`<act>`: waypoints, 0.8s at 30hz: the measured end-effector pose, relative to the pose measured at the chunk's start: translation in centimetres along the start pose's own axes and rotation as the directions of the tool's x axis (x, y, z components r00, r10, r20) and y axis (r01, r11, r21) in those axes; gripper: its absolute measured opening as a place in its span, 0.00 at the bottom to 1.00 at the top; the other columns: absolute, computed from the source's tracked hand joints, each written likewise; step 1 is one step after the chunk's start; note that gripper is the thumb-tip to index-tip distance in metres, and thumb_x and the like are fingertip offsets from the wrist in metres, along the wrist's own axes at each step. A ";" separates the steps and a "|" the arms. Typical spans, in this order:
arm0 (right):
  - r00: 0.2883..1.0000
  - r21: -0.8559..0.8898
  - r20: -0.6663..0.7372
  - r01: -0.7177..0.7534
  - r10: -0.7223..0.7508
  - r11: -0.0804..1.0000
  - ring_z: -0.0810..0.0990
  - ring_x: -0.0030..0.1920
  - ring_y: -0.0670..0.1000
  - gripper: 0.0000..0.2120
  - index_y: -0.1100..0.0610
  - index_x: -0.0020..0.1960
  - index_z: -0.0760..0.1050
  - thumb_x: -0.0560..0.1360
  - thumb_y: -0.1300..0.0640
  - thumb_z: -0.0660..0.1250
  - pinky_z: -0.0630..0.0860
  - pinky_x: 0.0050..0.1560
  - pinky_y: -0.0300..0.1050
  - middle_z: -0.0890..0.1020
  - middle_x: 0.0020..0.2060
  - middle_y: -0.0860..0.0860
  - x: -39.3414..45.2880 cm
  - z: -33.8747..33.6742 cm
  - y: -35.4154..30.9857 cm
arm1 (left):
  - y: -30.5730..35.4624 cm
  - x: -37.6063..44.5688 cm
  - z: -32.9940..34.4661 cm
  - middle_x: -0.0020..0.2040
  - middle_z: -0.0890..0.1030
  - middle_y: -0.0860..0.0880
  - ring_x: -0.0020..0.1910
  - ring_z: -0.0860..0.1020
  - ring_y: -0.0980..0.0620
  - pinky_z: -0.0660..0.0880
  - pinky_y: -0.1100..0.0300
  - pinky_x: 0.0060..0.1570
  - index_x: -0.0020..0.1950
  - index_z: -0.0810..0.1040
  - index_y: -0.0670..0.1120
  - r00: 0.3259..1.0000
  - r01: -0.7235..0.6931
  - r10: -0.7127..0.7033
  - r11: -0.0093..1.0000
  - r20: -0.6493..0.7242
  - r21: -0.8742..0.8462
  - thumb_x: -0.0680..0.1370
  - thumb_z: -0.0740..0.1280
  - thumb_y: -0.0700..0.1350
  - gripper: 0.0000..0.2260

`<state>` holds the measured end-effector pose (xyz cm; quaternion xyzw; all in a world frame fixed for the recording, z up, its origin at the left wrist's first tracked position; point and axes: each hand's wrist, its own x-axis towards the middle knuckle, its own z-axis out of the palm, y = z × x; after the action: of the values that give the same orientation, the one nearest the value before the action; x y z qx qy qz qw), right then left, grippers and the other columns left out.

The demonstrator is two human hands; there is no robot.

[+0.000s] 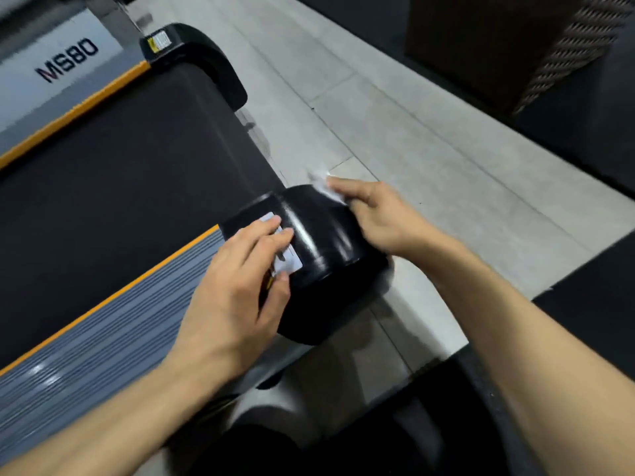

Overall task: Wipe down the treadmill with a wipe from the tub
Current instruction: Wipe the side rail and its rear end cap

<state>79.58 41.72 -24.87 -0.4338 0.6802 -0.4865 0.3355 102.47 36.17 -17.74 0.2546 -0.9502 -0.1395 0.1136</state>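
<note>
The right hand [374, 214] presses a crumpled white wipe [324, 185] under curled fingers onto the glossy black end cap [319, 235] at the treadmill's [120, 173] near right corner; the left hand [237, 297] rests beside it, fingers loosely spread over a white sticker [290, 262].

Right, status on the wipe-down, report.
Left hand braced flat on black end cap. Right hand pressing wipe to cap's far side. Nothing in the way.

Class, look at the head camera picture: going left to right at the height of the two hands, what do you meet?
Grey ribbed side rail → left hand → black end cap → wipe → right hand → tiled floor.
</note>
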 end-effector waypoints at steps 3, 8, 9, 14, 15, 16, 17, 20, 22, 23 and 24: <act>0.973 0.181 -0.002 -0.226 0.230 0.957 0.81 0.48 0.40 0.29 0.34 0.53 0.83 0.81 0.65 0.54 0.75 0.60 0.40 0.85 0.46 0.36 -1.2 -0.6 3.4 | 0.5 -0.1 -0.1 0.75 0.70 0.54 0.75 0.66 0.56 0.62 0.62 0.73 0.72 0.74 0.47 0.999 0.043 -0.043 0.999 0.032 0.006 0.81 0.60 0.46 0.19; 0.976 0.286 -0.121 -0.140 0.180 0.948 0.75 0.68 0.42 0.22 0.47 0.65 0.80 0.83 0.67 0.57 0.67 0.74 0.42 0.79 0.65 0.40 -5.1 -0.1 4.0 | 1.0 -0.1 -0.2 0.75 0.70 0.57 0.75 0.67 0.55 0.63 0.64 0.72 0.72 0.75 0.49 0.997 0.078 -0.078 0.997 0.023 0.005 0.80 0.60 0.45 0.19; 0.986 0.278 -0.123 -0.072 0.110 0.958 0.73 0.69 0.38 0.22 0.48 0.65 0.80 0.82 0.68 0.56 0.64 0.74 0.36 0.77 0.65 0.37 -5.1 0.0 3.2 | 0.9 -0.1 -0.1 0.75 0.70 0.57 0.75 0.67 0.56 0.62 0.66 0.71 0.72 0.74 0.50 0.996 0.082 -0.082 0.997 0.019 0.008 0.80 0.61 0.44 0.19; 0.998 0.167 -0.023 -0.052 0.057 0.985 0.69 0.69 0.35 0.23 0.47 0.71 0.75 0.84 0.64 0.52 0.61 0.70 0.28 0.74 0.69 0.37 -2.9 -0.4 2.4 | 0.9 -0.1 -0.1 0.75 0.70 0.57 0.75 0.67 0.56 0.62 0.64 0.72 0.72 0.74 0.50 0.998 0.063 -0.063 0.998 0.011 0.002 0.81 0.60 0.45 0.19; 0.993 0.157 -0.015 -0.114 0.118 0.981 0.72 0.65 0.36 0.24 0.46 0.72 0.74 0.84 0.63 0.51 0.64 0.66 0.28 0.76 0.67 0.37 -2.6 -0.6 3.1 | 0.9 -0.1 -0.1 0.75 0.70 0.58 0.75 0.67 0.56 0.62 0.65 0.72 0.72 0.74 0.50 0.998 0.061 -0.061 0.998 0.010 0.000 0.80 0.60 0.46 0.19; 0.984 0.165 -0.014 -0.174 0.178 0.971 0.75 0.62 0.38 0.24 0.46 0.73 0.73 0.83 0.63 0.51 0.66 0.61 0.29 0.77 0.64 0.38 -2.8 -0.7 3.6 | 0.8 -0.1 -0.1 0.75 0.70 0.58 0.75 0.67 0.57 0.62 0.64 0.72 0.72 0.74 0.51 0.998 0.062 -0.062 0.998 0.011 -0.001 0.80 0.59 0.47 0.20; 0.973 0.189 -0.020 -0.222 0.230 0.956 0.76 0.61 0.39 0.24 0.47 0.73 0.74 0.83 0.63 0.51 0.67 0.59 0.28 0.78 0.64 0.40 -3.6 -0.6 4.2 | 0.8 -0.1 -0.1 0.75 0.70 0.59 0.75 0.67 0.56 0.63 0.63 0.72 0.72 0.74 0.51 0.998 0.064 -0.063 0.998 0.011 -0.005 0.80 0.59 0.48 0.20; 0.969 0.309 -0.163 -0.127 0.184 0.943 0.74 0.64 0.31 0.21 0.51 0.70 0.77 0.84 0.66 0.55 0.65 0.65 0.23 0.78 0.67 0.42 -8.2 0.4 4.7 | 1.0 -0.1 -0.1 0.74 0.70 0.59 0.75 0.67 0.56 0.62 0.66 0.71 0.72 0.74 0.52 0.998 0.068 -0.068 0.998 0.011 -0.011 0.80 0.58 0.49 0.20; 0.968 0.339 -0.241 0.016 0.070 0.941 0.70 0.69 0.31 0.23 0.49 0.70 0.76 0.83 0.69 0.56 0.63 0.73 0.31 0.75 0.70 0.41 -10.7 1.4 4.4 | 1.0 -0.1 -0.1 0.74 0.70 0.59 0.75 0.67 0.55 0.61 0.67 0.72 0.72 0.74 0.51 0.998 0.064 -0.064 0.998 0.007 -0.004 0.80 0.58 0.49 0.20; 0.966 0.323 -0.257 0.069 0.017 0.944 0.68 0.72 0.35 0.24 0.50 0.71 0.76 0.83 0.70 0.56 0.62 0.75 0.36 0.74 0.71 0.42 -11.1 1.7 4.3 | 0.9 -0.1 -0.1 0.74 0.70 0.58 0.75 0.67 0.55 0.61 0.65 0.72 0.72 0.74 0.51 0.998 0.062 -0.062 0.998 0.007 -0.001 0.80 0.58 0.49 0.20; 0.964 0.303 -0.263 0.105 -0.022 0.947 0.68 0.73 0.38 0.25 0.51 0.71 0.76 0.82 0.71 0.55 0.62 0.76 0.40 0.74 0.72 0.44 -10.7 1.8 4.1 | 0.9 -0.1 -0.1 0.74 0.70 0.58 0.75 0.67 0.55 0.61 0.64 0.73 0.72 0.74 0.51 0.998 0.059 -0.059 0.998 0.011 0.001 0.80 0.58 0.48 0.20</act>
<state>84.29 51.49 -28.98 -0.3301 0.6172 -0.6512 0.2934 102.18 36.95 -17.40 0.2817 -0.9429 -0.1439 0.1039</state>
